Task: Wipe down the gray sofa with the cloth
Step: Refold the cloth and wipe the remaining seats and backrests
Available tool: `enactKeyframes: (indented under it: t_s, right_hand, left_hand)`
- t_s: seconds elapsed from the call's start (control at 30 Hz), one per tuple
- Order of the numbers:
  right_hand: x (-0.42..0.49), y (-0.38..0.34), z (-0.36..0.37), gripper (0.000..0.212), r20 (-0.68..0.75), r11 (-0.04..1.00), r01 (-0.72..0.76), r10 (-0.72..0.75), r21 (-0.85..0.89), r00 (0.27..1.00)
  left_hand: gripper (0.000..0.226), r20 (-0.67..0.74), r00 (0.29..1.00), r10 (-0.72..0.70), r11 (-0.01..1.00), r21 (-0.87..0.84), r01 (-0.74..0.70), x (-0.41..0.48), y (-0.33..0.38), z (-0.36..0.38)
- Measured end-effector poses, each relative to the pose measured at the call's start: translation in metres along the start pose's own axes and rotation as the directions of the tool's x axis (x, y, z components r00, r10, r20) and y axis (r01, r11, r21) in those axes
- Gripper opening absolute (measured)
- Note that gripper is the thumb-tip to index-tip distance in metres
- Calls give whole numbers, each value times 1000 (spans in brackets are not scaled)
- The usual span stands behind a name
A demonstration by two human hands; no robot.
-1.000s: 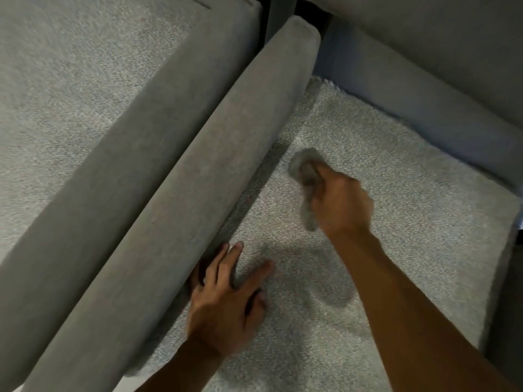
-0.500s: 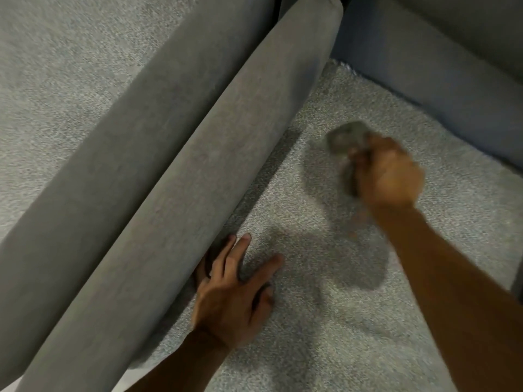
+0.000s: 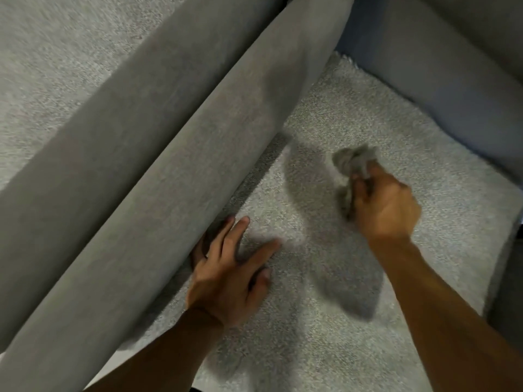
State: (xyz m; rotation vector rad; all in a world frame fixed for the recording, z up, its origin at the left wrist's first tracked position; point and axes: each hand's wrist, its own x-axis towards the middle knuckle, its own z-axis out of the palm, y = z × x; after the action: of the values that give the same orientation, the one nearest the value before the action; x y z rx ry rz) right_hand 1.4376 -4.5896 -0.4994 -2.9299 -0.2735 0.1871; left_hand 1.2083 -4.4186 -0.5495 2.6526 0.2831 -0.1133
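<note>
The gray sofa's seat cushion [image 3: 368, 114] fills the right half of the view, pale and nubbly. A smooth gray armrest [image 3: 175, 176] runs diagonally along its left side. My right hand [image 3: 387, 207] is shut on a crumpled gray cloth [image 3: 352, 162], which pokes out ahead of my fingers just over the seat's middle. My left hand [image 3: 226, 275] lies flat on the seat with fingers spread, its outer fingers tucked against the base of the armrest.
A second gray armrest and a textured seat [image 3: 56, 66] lie to the left of the first one. The sofa's back cushion [image 3: 441, 72] rises at the upper right. The seat's front edge drops off at the far right [image 3: 506, 278].
My right hand with the cloth swept away from me and rightward across the seat, then came slightly back toward me. My left hand has stayed planted by the armrest.
</note>
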Motion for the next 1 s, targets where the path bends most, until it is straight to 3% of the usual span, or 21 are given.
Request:
enactKeyframes:
  t_s: [0.03,0.1,0.2,0.3,0.37,0.47,0.57,0.63,0.77,0.8,0.83,0.9,0.93,1.0]
  right_hand:
    - [-1,-3,3,31,-21,995,-94,94,26,995]
    - [-32,-22,14,44,-26,991,-127,128,40,991]
    - [-120,-52,19,62,150,990,10,-32,140,988]
    - [-174,-55,10,49,232,971,206,-230,120,945]
    - [-164,-57,1,41,238,969,193,-226,156,945]
    - [-131,-73,1,42,183,979,62,-99,196,978]
    - [-144,-108,25,39,169,971,138,-172,196,971]
    - [-182,-122,40,45,207,928,290,-339,234,918]
    - [-207,-119,30,47,376,806,561,-586,186,718]
    - [-194,-118,25,43,382,821,558,-557,118,738]
    - [-177,-117,22,36,362,870,493,-468,26,806]
    - [-146,-117,17,26,241,977,211,-197,-35,950]
    - [-142,-119,18,27,205,993,115,-111,-5,972]
    - [-165,-127,26,27,223,969,241,-248,56,943]
  left_hand:
    - [52,-5,1000,7,1000,0,-7,0,0,0]
    - [52,1,1000,2,1000,-13,-2,-1,1,-2]
    - [53,49,999,-12,1000,8,12,-1,4,-9]
    - [53,58,998,-10,1000,-8,10,-9,5,-18]
    - [57,4,998,-70,997,-37,70,-24,5,-23]
    - [72,-16,981,-194,981,-30,193,-59,0,-26]
    - [85,-23,955,-295,955,-10,295,-94,-12,-29]
    - [89,-22,947,-319,948,5,319,-113,-18,-26]
    - [93,4,959,-284,959,30,283,-139,-26,-24]
    - [92,17,959,-282,959,38,282,-140,-26,-25]
    - [91,27,956,-292,956,41,290,-139,-26,-27]
    - [91,39,947,-319,948,23,319,-137,-24,-30]
    - [91,39,945,-326,945,8,326,-136,-24,-30]
    - [91,31,946,-322,947,-9,322,-136,-23,-28]
